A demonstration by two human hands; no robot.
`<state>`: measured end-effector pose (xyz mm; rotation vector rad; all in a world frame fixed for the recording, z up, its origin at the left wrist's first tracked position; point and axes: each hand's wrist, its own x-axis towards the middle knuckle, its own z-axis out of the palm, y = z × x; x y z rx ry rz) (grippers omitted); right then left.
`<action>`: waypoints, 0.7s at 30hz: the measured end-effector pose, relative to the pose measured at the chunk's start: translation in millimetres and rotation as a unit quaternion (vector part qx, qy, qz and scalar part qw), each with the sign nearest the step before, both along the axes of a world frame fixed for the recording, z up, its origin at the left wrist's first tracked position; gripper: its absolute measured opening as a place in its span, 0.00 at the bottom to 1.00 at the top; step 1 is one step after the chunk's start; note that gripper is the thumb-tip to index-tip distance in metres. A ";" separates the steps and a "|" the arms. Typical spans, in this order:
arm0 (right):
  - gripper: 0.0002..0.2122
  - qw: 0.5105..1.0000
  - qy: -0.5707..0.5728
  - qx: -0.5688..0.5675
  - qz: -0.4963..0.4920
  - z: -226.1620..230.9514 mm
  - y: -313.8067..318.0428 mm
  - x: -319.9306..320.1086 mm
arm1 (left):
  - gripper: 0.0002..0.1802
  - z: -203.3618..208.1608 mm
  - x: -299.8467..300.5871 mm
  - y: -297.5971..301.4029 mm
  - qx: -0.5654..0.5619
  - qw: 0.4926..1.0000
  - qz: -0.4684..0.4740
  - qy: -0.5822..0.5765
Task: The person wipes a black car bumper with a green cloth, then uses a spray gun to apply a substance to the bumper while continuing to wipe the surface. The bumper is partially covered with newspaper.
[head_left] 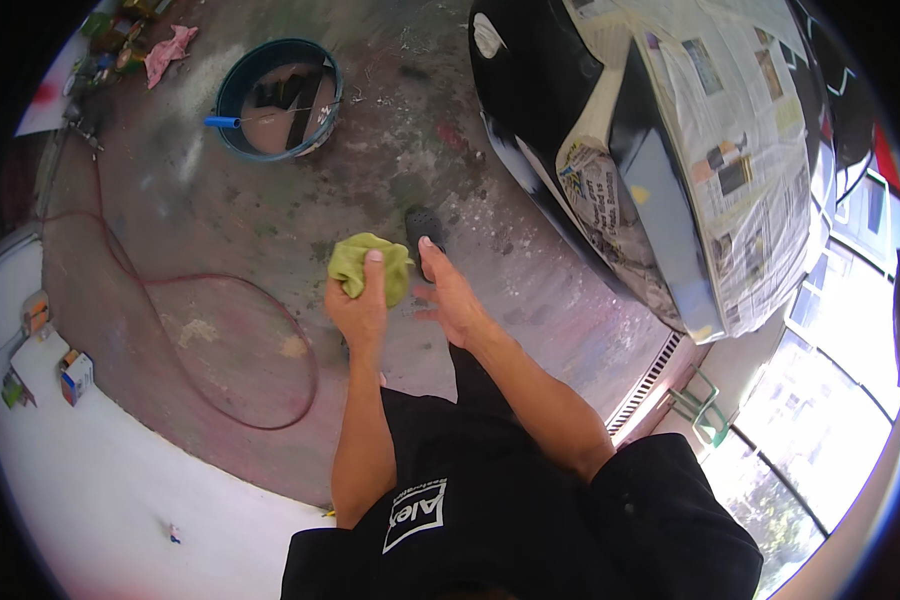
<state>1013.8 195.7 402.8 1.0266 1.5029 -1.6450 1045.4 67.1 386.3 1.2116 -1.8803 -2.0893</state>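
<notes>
My left hand (360, 310) grips a crumpled yellow-green cloth (370, 262), its thumb pressed on top and the other fingers mostly hidden behind it. Just to the right, my right hand (452, 300) is empty, thumb raised and fingers apart, close to the cloth but not holding it. Beyond the right thumb shows a dark shoe (422, 222) on the stained floor. Ahead and to the right stands a car part-covered in newspaper masking (745, 190), with a black bumper (535, 95) and a grey panel (660, 185) left uncovered.
A dark green tub (228, 85) of murky liquid, with a blue-handled tool (223, 122) across its rim, stands ahead left. A red hose (315, 370) loops over the floor (390, 150). A pink rag (170, 52) lies far left. Near the right wall are a floor grate (645, 388) and green chair (705, 410).
</notes>
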 end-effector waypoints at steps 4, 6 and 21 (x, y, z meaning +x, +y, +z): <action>0.33 0.946 -0.051 -0.304 -0.101 17.7 -22.2 74.8 | 0.18 29.1 93.2 -13.5 -0.328 0.897 -0.273 0.112; 0.25 0.916 -0.018 -0.363 -0.168 14.9 -39.8 120.1 | 0.18 39.3 134.1 -13.4 -0.277 0.927 -0.225 0.118; 0.13 0.891 0.286 -0.072 -0.344 146.6 -11.2 318.5 | 0.19 186.9 243.7 18.0 0.452 0.873 -0.166 0.076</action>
